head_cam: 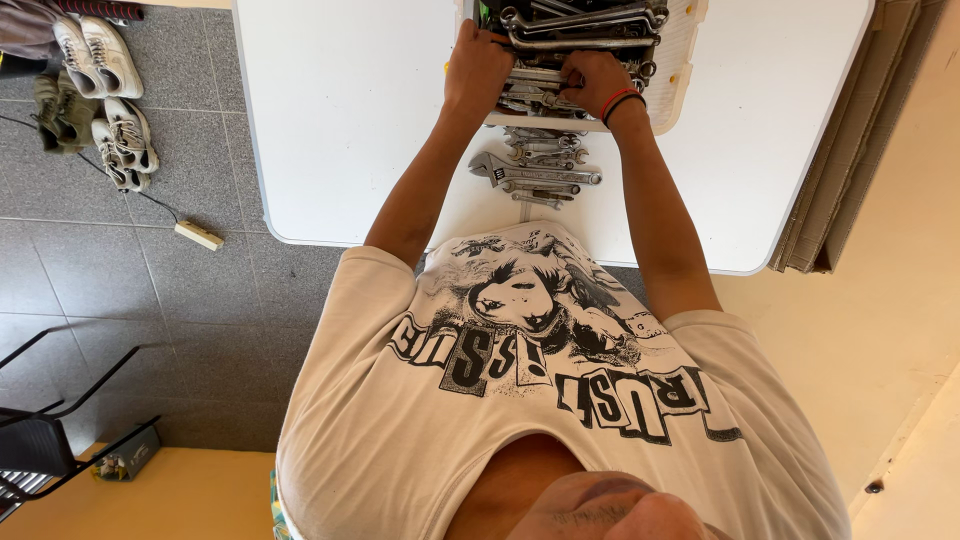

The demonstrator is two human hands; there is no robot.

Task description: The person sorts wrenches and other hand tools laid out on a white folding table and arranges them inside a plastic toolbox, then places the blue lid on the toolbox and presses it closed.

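Note:
A white plastic basket [683, 62] full of steel wrenches [580, 25] stands at the far side of a white table [340, 110]. My left hand [478, 65] is closed over the basket's left edge, among the tools. My right hand [598, 82], with red and black bands on its wrist, is closed on a bundle of wrenches at the basket's near edge. Just in front of the basket, between my forearms, several more wrenches [545, 180] lie in a pile on the table, an adjustable wrench [492, 166] among them.
Folded cardboard [840, 170] leans at the table's right end. On the grey tiled floor to the left are pairs of shoes [100, 90], a beige plug block on a cable [198, 235], a black chair frame [45, 440] and a small box [127, 458].

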